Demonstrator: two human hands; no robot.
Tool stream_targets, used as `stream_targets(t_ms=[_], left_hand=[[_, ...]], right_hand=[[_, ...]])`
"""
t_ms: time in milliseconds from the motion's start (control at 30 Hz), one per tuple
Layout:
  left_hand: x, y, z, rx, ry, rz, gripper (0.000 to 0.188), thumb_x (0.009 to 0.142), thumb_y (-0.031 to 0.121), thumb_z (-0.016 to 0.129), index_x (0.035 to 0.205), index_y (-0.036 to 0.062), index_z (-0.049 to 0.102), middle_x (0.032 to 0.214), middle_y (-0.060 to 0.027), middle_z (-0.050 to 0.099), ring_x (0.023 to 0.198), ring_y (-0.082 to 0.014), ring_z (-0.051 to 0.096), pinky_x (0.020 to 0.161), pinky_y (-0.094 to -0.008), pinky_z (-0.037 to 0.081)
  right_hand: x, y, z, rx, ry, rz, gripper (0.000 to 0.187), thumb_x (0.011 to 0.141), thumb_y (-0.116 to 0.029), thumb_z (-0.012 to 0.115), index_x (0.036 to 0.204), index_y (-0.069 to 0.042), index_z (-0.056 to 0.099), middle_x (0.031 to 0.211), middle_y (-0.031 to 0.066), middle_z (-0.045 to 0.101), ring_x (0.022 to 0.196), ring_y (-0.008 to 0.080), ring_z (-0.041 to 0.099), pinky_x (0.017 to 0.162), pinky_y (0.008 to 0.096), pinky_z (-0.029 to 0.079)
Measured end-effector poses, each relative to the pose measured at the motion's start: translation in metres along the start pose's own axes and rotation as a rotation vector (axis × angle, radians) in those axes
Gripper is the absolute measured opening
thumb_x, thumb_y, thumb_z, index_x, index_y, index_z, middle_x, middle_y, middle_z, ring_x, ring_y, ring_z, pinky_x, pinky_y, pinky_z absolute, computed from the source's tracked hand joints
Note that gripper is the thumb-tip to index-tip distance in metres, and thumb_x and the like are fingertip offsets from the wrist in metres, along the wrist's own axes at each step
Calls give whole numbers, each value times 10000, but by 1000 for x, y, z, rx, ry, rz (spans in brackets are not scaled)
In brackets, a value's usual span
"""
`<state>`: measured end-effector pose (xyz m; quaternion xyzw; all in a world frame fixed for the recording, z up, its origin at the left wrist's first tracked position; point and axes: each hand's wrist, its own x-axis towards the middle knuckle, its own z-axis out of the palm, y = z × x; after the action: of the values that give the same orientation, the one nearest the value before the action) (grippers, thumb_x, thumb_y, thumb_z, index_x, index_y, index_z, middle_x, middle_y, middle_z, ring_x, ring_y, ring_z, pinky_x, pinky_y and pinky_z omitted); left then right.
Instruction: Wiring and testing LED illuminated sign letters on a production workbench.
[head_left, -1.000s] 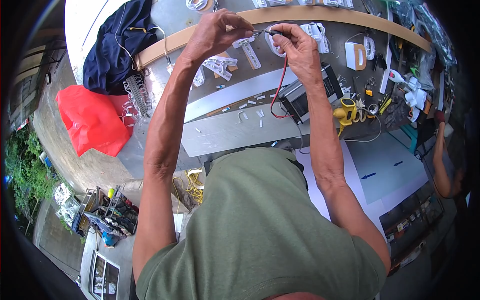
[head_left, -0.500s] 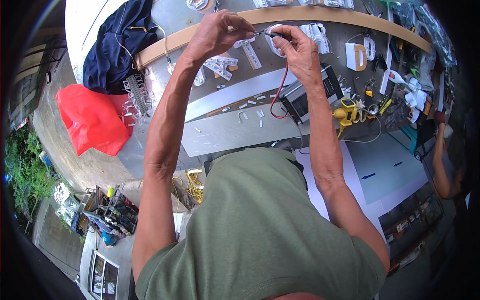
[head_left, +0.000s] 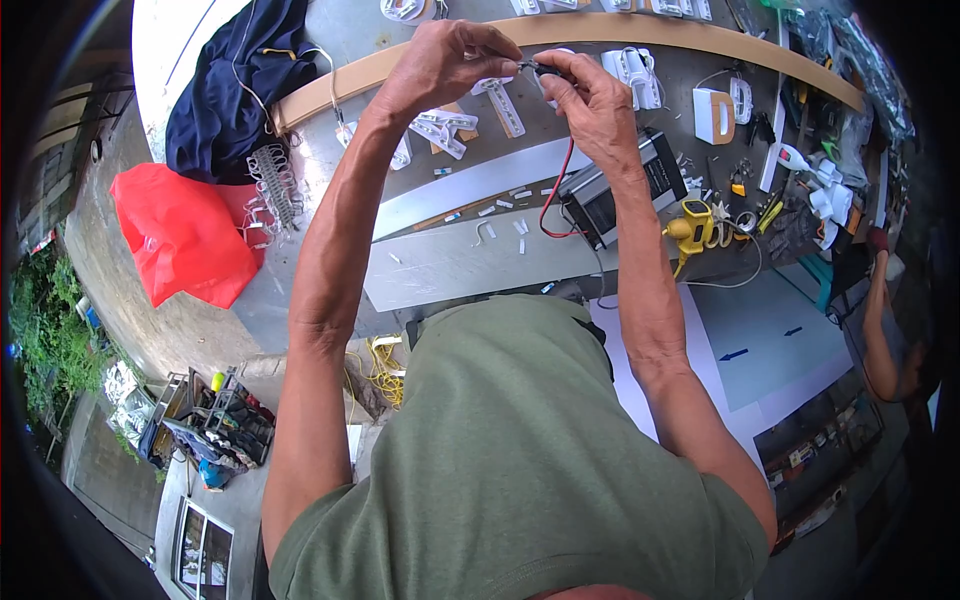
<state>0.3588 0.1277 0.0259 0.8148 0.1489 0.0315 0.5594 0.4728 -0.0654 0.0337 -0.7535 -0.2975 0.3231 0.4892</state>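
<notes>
My left hand (head_left: 450, 65) is closed, thumb and fingertips pinching a thin wire end at the far side of the bench. Facing it, my right hand (head_left: 595, 105) pinches a small dark lead end (head_left: 540, 69), and the two sets of fingertips almost meet. A red wire (head_left: 563, 175) runs from a black and silver power supply box (head_left: 606, 205) up to my right hand. Beyond and below the hands lie white moulded letter shapes with small LED modules (head_left: 503, 108). How the wire ends touch is too small to make out.
A long tan strip (head_left: 690, 38) curves across the bench behind my hands. Right of the box are a yellow hot-glue gun (head_left: 690, 228) and scattered tools. A red bag (head_left: 185, 235) and dark cloth (head_left: 235, 95) lie left. Another person's arm (head_left: 878, 320) shows far right.
My left fingertips have shifted slightly right and my right fingertips slightly left and up, narrowing the gap between them. The things on the bench lie as before.
</notes>
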Motion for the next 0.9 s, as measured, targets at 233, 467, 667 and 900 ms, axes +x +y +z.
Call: stream_targets(t_ms=[233, 467, 667, 900], left_hand=[[3, -4, -3, -62, -41, 10, 231, 849, 239, 780, 1022, 85, 792, 931, -91, 771, 852, -201, 738, 800, -329, 582], [2, -4, -1, -80, -75, -21, 215, 870, 242, 770, 1015, 84, 789, 906, -58, 764, 877, -148, 711, 849, -313, 558], [3, -10, 1, -104, -88, -34, 221, 862, 238, 775, 1017, 82, 787, 909, -58, 765, 881, -161, 711, 862, -323, 556], [5, -1, 1, -122, -104, -50, 241, 854, 243, 782, 1020, 68, 783, 893, -61, 754, 856, -165, 696, 829, -331, 553]], right_hand=[[2, 3, 2, -190, -16, -260, 317, 852, -153, 780, 1146, -55, 713, 904, 33, 675, 678, 110, 582, 622, 264, 500], [3, 5, 3, -94, 4, -247, 263, 862, -153, 779, 1095, -39, 734, 871, 39, 690, 697, 107, 609, 620, 260, 502], [4, 0, 4, -68, 14, -185, 205, 877, -114, 753, 1064, -30, 738, 876, 16, 693, 693, 77, 601, 622, 248, 498], [3, -7, 2, -90, 18, -123, 153, 874, -92, 739, 1010, -22, 731, 850, 0, 669, 681, 57, 568, 621, 222, 476]])
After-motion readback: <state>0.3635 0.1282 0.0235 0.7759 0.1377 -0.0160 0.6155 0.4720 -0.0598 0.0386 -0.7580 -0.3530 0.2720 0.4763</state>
